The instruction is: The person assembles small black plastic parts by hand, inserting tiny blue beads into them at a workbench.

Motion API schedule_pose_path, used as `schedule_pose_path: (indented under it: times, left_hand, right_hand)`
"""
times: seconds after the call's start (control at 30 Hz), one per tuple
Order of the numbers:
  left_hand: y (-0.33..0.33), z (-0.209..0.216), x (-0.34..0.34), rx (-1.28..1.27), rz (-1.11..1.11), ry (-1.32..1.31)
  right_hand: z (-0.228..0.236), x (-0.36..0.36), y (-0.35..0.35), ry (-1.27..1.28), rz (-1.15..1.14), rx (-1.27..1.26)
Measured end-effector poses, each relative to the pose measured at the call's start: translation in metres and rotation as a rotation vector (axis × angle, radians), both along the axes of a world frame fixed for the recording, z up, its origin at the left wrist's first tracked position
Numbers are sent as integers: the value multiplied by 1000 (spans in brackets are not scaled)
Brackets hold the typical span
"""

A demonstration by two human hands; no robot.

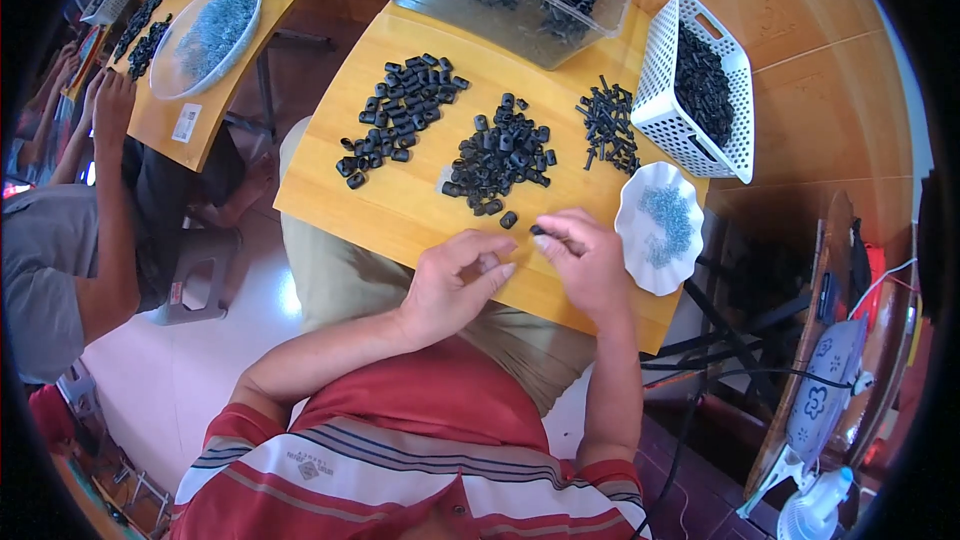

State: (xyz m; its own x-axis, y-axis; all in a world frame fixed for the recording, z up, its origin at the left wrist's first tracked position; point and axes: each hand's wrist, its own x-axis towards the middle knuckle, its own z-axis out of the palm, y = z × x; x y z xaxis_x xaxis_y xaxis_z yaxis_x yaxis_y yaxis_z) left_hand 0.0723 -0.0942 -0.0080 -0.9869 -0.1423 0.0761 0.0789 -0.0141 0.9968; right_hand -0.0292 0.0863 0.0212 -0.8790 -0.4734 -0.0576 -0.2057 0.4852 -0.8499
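Pinching a black piece [538,230] in the right hand [588,262], holding the left hand [450,278] parted, seemingly empty; ideally squeezing lightly.

Showed stool [197,265] on pale floor [190,375] at left, near second table [228,95]. Showed black cable [770,370] at right, running across to blue-flowered pad [825,395].
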Motion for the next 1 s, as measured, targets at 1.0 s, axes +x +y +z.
schedule_pose_path:
  times: [1.0]
  left_hand:
    - [-3,5,-3,146,-215,-114]
  right_hand:
    - [18,43,-2,-113,5,-328]
